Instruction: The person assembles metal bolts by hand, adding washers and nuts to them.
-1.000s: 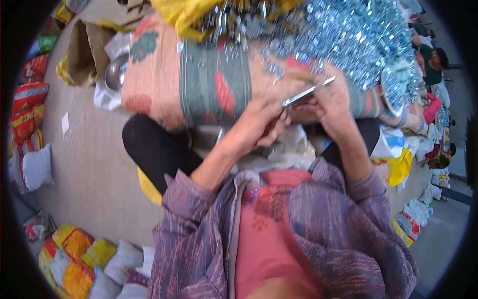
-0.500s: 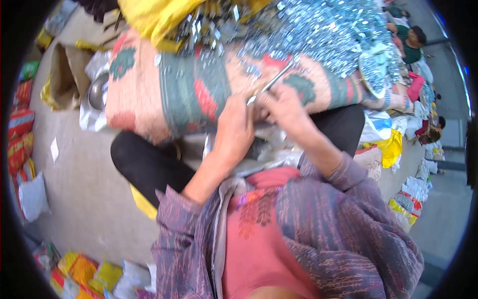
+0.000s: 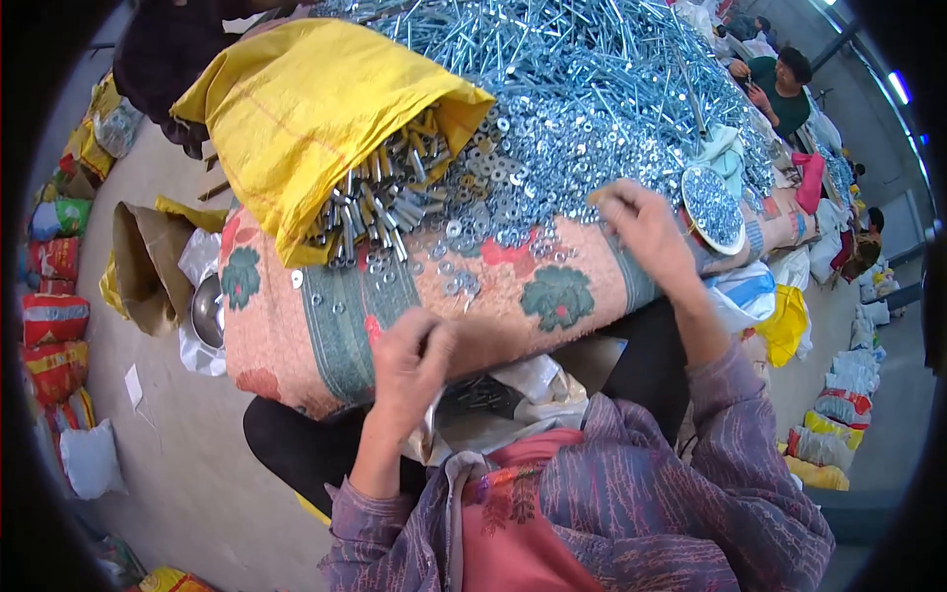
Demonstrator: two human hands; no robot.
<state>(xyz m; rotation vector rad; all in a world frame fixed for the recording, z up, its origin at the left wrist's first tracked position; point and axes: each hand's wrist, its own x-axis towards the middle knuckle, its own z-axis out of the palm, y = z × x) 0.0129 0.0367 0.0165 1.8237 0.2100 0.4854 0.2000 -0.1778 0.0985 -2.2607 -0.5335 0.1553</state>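
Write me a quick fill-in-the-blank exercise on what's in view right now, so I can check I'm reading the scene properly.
1. The big sack with short metal tubes showing at its mouth is coloured ____.
2. Of the person's left hand and right hand, the one nearer the white-rimmed parts dish is the ____ hand.
3. The trousers on the person's legs are coloured ____.

Missing words: yellow; right; black.

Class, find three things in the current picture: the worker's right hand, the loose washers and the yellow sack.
Right hand (image 3: 646, 234): head view, back of the hand.
Washers (image 3: 577, 158): head view, middle of the loose pile.
Yellow sack (image 3: 316, 113): head view, middle of its upper side.
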